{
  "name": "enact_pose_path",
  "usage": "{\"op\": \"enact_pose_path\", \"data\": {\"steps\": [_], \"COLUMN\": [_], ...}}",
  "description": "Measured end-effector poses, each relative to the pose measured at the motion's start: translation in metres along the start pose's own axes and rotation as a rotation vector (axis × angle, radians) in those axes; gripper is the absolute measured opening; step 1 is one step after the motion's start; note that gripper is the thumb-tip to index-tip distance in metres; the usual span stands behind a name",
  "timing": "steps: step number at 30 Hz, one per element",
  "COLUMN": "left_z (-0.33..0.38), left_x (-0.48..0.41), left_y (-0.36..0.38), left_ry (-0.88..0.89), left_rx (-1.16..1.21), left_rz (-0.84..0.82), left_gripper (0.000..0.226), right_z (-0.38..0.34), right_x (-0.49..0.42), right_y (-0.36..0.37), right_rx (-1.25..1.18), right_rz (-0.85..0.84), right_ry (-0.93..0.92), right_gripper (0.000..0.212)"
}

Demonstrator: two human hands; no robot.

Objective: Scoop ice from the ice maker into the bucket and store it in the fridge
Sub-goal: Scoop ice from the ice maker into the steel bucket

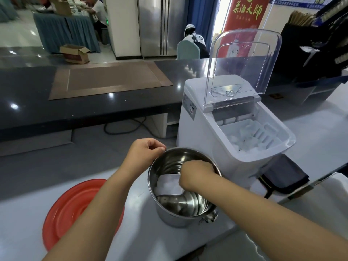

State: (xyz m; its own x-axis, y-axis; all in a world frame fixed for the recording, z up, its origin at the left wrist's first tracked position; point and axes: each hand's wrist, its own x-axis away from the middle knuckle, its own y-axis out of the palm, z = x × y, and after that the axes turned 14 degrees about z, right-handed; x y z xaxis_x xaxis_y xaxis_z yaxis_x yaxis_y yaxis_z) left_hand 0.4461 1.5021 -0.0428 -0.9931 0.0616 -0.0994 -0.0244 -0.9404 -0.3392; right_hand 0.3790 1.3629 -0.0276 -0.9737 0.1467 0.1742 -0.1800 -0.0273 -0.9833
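Note:
A steel bucket stands on the white counter, just left of the white ice maker. The ice maker's clear lid stands raised, and ice lies in its open basket. My left hand grips the bucket's far-left rim. My right hand reaches inside the bucket and holds a clear scoop with ice in it. The scoop's handle is hidden under my fingers.
A red round lid lies on the counter left of the bucket. A dark folded cloth sits right of the ice maker. A steel fridge stands beyond the dark bar counter, which carries a brown mat.

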Motion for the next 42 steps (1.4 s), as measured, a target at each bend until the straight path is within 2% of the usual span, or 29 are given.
{"op": "enact_pose_path", "data": {"steps": [5, 11, 14, 20, 25, 28, 31, 36, 39, 42], "left_z": [0.002, 0.005, 0.006, 0.015, 0.029, 0.037, 0.047, 0.064, 0.075, 0.083], "left_x": [-0.001, -0.003, -0.007, -0.014, -0.022, -0.025, -0.027, -0.029, -0.03, -0.03], "left_y": [0.001, 0.004, 0.005, 0.009, 0.012, 0.016, 0.025, 0.043, 0.055, 0.068], "left_ry": [0.008, 0.009, -0.005, 0.002, 0.021, 0.033, 0.038, 0.069, 0.093, 0.108], "left_rx": [-0.026, -0.033, -0.021, 0.014, 0.028, 0.035, 0.064, 0.085, 0.113, 0.157], "left_rz": [0.007, 0.022, 0.035, 0.047, 0.068, 0.076, 0.088, 0.086, 0.09, 0.115], "left_gripper": [0.017, 0.019, 0.019, 0.018, 0.012, 0.01, 0.012, 0.009, 0.009, 0.006], "right_z": [-0.013, -0.006, 0.002, 0.011, 0.028, 0.046, 0.071, 0.133, 0.172, 0.198], "right_x": [-0.014, -0.017, -0.014, 0.002, 0.018, 0.025, 0.024, 0.012, 0.002, -0.002], "right_y": [0.019, 0.017, 0.006, -0.03, -0.065, -0.087, -0.107, -0.139, -0.15, -0.148], "right_rx": [0.063, 0.117, 0.146, 0.125, 0.035, -0.033, -0.099, -0.3, -0.29, -0.161], "right_rz": [-0.138, -0.098, -0.022, 0.188, 0.297, 0.335, 0.36, 0.364, 0.424, 0.44], "right_ry": [-0.007, -0.071, -0.129, -0.252, -0.262, -0.228, -0.166, -0.009, 0.09, 0.181], "right_gripper": [0.029, 0.034, 0.033, 0.009, 0.031, 0.041, 0.03, 0.024, 0.025, 0.023]}}
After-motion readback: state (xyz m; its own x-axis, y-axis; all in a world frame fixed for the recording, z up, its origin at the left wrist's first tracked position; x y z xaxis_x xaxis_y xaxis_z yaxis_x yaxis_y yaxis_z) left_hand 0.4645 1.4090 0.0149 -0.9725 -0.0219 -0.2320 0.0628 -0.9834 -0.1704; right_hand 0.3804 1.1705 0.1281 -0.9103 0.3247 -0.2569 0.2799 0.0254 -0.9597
